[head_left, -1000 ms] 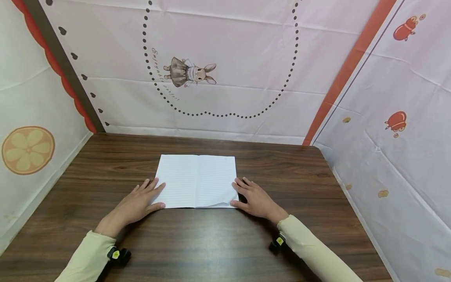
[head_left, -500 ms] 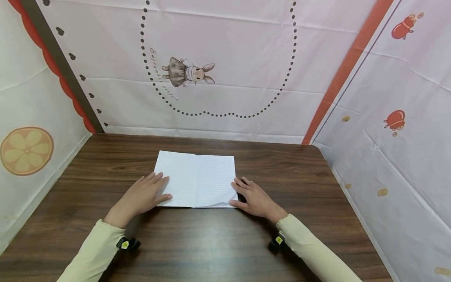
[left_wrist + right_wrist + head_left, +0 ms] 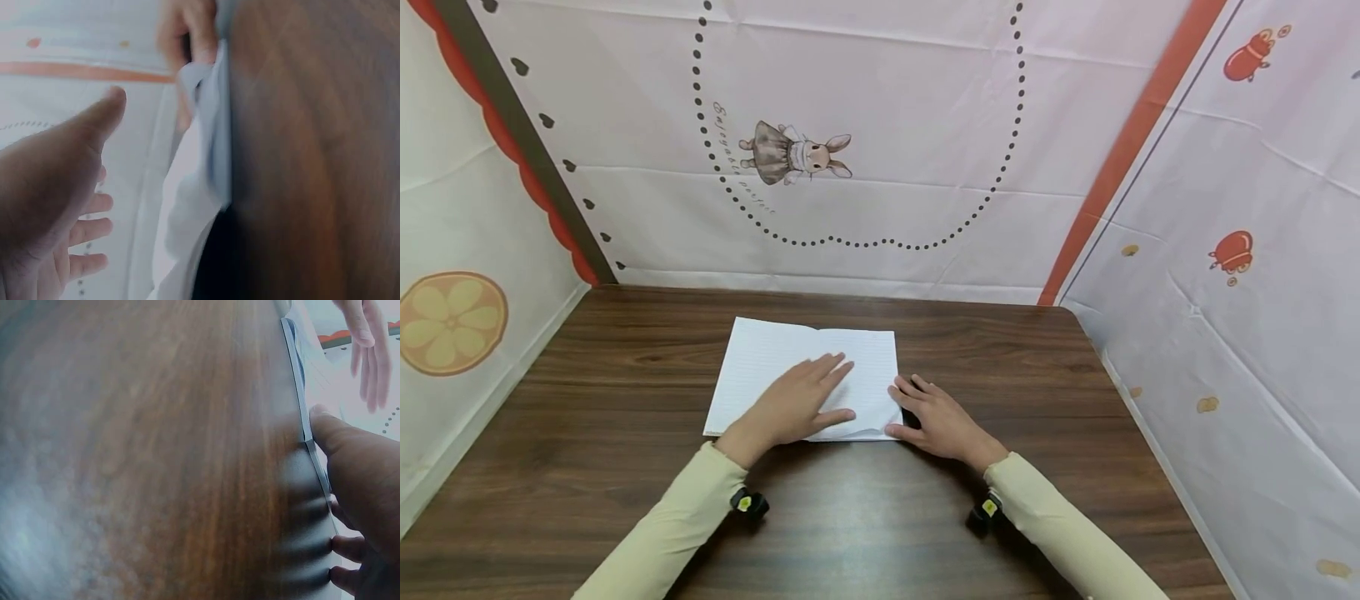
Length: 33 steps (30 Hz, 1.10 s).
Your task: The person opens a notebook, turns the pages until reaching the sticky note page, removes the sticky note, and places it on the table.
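The left hand (image 3: 53, 187), fingers apart, hangs clear of a notebook (image 3: 181, 181) with lifted white pages. At the notebook's right end, the right hand (image 3: 187, 31) touches the paper. The wooden table (image 3: 319, 156) lies nearer, the orange-striped white cloth (image 3: 37, 103) farthest.

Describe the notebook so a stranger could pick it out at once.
Find the dark brown wooden table. Toward its far side, under the left hand and with the right hand at its right edge, the notebook lies spread open. Its white, faintly ruled pages set it apart from the brown wood and the pale yellow sleeves.
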Motion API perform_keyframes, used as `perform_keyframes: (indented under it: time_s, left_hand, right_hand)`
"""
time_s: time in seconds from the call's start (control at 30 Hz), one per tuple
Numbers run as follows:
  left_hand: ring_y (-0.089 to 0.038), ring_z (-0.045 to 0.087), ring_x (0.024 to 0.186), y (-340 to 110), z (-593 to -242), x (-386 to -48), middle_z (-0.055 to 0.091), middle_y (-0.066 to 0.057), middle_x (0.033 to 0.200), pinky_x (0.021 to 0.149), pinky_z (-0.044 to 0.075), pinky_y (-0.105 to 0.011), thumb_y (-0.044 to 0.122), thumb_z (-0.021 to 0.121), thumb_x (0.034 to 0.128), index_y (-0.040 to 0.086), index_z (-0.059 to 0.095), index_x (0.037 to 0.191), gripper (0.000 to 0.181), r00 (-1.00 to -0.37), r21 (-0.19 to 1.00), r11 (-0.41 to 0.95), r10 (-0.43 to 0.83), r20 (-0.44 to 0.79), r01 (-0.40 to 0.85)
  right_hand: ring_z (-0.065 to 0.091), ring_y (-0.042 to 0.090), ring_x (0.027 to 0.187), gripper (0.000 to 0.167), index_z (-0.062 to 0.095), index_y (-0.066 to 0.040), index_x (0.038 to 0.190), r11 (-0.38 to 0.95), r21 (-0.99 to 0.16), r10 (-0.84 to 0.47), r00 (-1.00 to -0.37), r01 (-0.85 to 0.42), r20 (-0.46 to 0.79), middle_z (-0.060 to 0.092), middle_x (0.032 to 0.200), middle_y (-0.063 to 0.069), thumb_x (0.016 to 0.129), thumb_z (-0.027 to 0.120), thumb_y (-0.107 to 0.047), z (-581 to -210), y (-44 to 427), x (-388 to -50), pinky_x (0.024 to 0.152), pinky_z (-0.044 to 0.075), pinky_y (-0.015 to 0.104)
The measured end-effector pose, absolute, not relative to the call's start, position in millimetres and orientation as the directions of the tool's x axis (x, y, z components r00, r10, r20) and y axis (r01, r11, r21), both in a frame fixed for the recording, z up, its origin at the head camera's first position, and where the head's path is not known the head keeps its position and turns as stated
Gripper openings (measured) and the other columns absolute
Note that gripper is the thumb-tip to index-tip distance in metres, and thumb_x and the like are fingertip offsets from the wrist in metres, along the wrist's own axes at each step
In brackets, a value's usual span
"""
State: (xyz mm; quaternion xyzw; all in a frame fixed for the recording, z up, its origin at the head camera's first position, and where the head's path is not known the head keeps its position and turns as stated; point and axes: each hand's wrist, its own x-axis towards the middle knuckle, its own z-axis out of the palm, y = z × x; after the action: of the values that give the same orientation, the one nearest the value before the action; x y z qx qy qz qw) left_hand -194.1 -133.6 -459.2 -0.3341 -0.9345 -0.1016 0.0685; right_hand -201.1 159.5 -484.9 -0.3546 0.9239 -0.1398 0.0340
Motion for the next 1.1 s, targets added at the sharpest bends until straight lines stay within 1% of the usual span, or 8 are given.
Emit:
perform_keyframes:
  time_s: [0.13,0.27,0.37,0.6,0.77,0.9,0.97,1.1]
  left_hand:
    - [-0.033,0.036,0.150,-111.9,-466.4,-193.9,0.036,-0.015,0.163,0.121,0.031,-0.052,0.067,0.050,0.0981,0.008,0.037,0.159,0.086,-0.739,0.126,0.729,0.661,0.130,0.673]
    - [-0.035,0.041,0.147,-96.9,-470.7,-192.4,0.043,-0.016,0.159,0.118,0.035,-0.052,0.069,0.054,0.0951,0.007,0.042,0.156,0.087,-0.692,0.096,0.685,0.709,0.139,0.722]
    - [-0.035,0.043,0.145,-90.0,-473.8,-191.0,0.047,-0.017,0.156,0.117,0.037,-0.053,0.068,0.058,0.0931,0.006,0.044,0.154,0.088,-0.664,0.090,0.658,0.735,0.140,0.747]
    - [-0.034,0.045,0.144,-80.7,-480.3,-193.4,0.050,-0.014,0.154,0.116,0.037,-0.054,0.061,0.063,0.0930,0.006,0.043,0.155,0.085,-0.638,0.098,0.630,0.758,0.139,0.770]
    - [-0.036,0.050,0.139,-80.8,-479.3,-197.5,0.055,-0.015,0.148,0.113,0.042,-0.052,0.052,0.068,0.0922,0.008,0.047,0.152,0.078,-0.604,0.086,0.600,0.772,0.198,0.795]
    - [-0.035,0.052,0.137,-83.0,-475.9,-200.6,0.056,-0.016,0.147,0.111,0.045,-0.049,0.048,0.070,0.0920,0.011,0.053,0.148,0.069,-0.574,0.055,0.580,0.782,0.242,0.813]
    - [-0.034,0.053,0.136,-84.2,-475.0,-201.9,0.056,-0.015,0.147,0.110,0.046,-0.048,0.045,0.070,0.0920,0.012,0.059,0.143,0.061,-0.569,0.021,0.584,0.781,0.258,0.811]
    - [-0.030,0.056,0.134,-86.0,-475.7,-202.6,0.061,-0.010,0.143,0.108,0.048,-0.046,0.036,0.072,0.0945,0.014,0.072,0.119,0.032,-0.600,-0.038,0.640,0.738,0.309,0.767]
  right_hand:
    - [0.030,0.042,0.151,0.072,0.042,-0.008,0.156,0.712,-0.268,-0.665,-0.746,-0.649,0.037,0.035,0.163,0.014,0.102,0.055,-0.054,-484.8,159.1,-201.6,0.121,0.028,0.057]
    - [0.030,0.043,0.150,0.072,0.044,-0.006,0.155,0.698,-0.275,-0.676,-0.735,-0.662,0.055,0.037,0.162,0.016,0.102,0.057,-0.052,-484.7,158.4,-201.7,0.121,0.029,0.057]
    - [0.031,0.044,0.150,0.071,0.044,-0.007,0.155,0.692,-0.277,-0.681,-0.730,-0.667,0.058,0.037,0.162,0.017,0.102,0.057,-0.052,-485.2,157.7,-201.7,0.120,0.030,0.057]
    - [0.029,0.043,0.150,0.069,0.045,-0.012,0.155,0.697,-0.277,-0.679,-0.733,-0.661,0.043,0.036,0.162,0.016,0.102,0.056,-0.053,-485.3,156.7,-202.2,0.121,0.028,0.056]
    - [0.029,0.043,0.151,0.070,0.044,-0.013,0.156,0.695,-0.271,-0.681,-0.731,-0.666,0.048,0.036,0.162,0.016,0.101,0.055,-0.055,-486.8,157.6,-203.5,0.122,0.027,0.055]
    - [0.030,0.043,0.150,0.072,0.042,-0.011,0.157,0.691,-0.264,-0.685,-0.726,-0.673,0.059,0.036,0.162,0.016,0.101,0.057,-0.055,-485.9,159.8,-202.7,0.121,0.029,0.056]
    - [0.030,0.043,0.150,0.075,0.040,-0.010,0.158,0.694,-0.257,-0.684,-0.727,-0.672,0.055,0.035,0.163,0.016,0.101,0.056,-0.055,-485.8,160.7,-202.5,0.121,0.028,0.056]
    - [0.031,0.044,0.150,0.078,0.038,-0.006,0.158,0.694,-0.268,-0.679,-0.731,-0.668,0.062,0.036,0.162,0.017,0.100,0.059,-0.053,-485.2,160.4,-201.3,0.121,0.029,0.056]
